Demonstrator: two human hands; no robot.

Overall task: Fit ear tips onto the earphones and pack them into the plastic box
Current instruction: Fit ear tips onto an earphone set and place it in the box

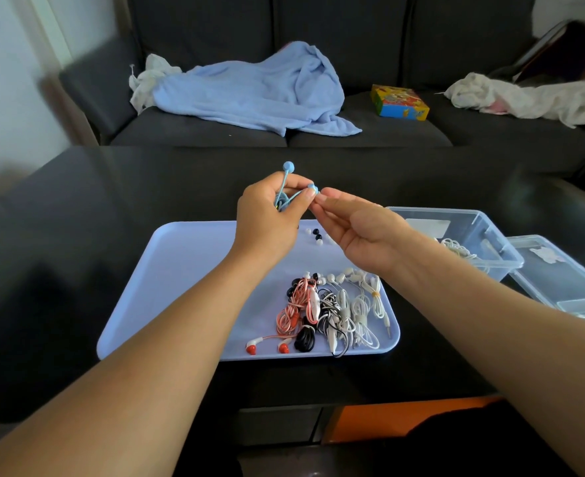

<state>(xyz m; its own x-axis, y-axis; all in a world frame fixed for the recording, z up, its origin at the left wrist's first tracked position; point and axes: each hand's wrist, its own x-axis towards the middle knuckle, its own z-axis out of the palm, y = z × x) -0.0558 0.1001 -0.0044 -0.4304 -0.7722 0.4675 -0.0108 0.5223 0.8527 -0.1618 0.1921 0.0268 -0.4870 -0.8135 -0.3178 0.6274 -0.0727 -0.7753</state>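
Nearest me, at the tray's (181, 270) front right corner, I see the bundled earphones (332, 311) lying side by side: a red-and-pink set, a black one, a black-and-white one and several white ones, their cords coiled. The tray itself sits on the dark table (77, 235), close to its near edge. Farther back on the tray, near its rear edge, a few loose ear tips (315, 235) lie scattered, white and black.

Above that rear edge I have both hands raised. My left hand (270, 215) is curled round a coiled blue earphone (284, 197), with one bud sticking up past the knuckles and the other pinched between thumb and forefinger. My right hand (363, 228) meets it there, thumb and forefinger pinched at that bud's end (whether a tip sits between them I cannot tell), the other fingers loosely bent.

To the tray's right, the clear plastic box (470, 235) stands open with white cords inside; its lid (559, 280) lies just beside it, toward the table's right edge.

Beyond the table's far edge, a dark sofa (387, 46) carries a blue towel (267, 87) and a colourful carton (399, 102).
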